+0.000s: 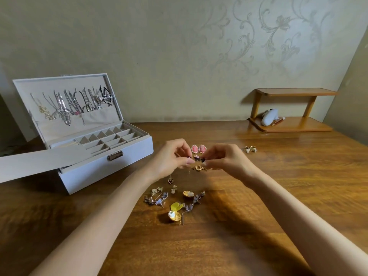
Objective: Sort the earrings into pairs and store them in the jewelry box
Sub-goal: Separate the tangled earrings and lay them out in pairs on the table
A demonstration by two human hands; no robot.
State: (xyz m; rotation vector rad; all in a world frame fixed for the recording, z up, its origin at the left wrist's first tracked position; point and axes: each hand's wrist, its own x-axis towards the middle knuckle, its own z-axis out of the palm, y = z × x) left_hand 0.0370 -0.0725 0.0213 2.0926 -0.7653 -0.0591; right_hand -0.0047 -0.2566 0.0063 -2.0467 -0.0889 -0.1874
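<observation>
My left hand (pixel 171 158) and my right hand (pixel 225 159) meet over the table's middle, each pinching a small dark earring (pixel 198 158) between fingertips. Just behind them lie two pink oval earrings (pixel 198 149) side by side. A gold square earring (pixel 198 167) sits under the hands. Nearer me lies a loose heap: a dark heart earring (pixel 170 180), silver pieces (pixel 157 200), gold shell earrings (pixel 188 194) and a yellow petal one (pixel 176 206). The white jewelry box (pixel 103 166) stands open at the left, its divided tray showing empty compartments.
Necklaces hang inside the box lid (pixel 65 102). A pair of gold earrings (pixel 250 149) lies apart at the right. A small wooden shelf (pixel 290 124) with a white object stands at the back right against the wall. The wooden table (pixel 258 196) runs to my right.
</observation>
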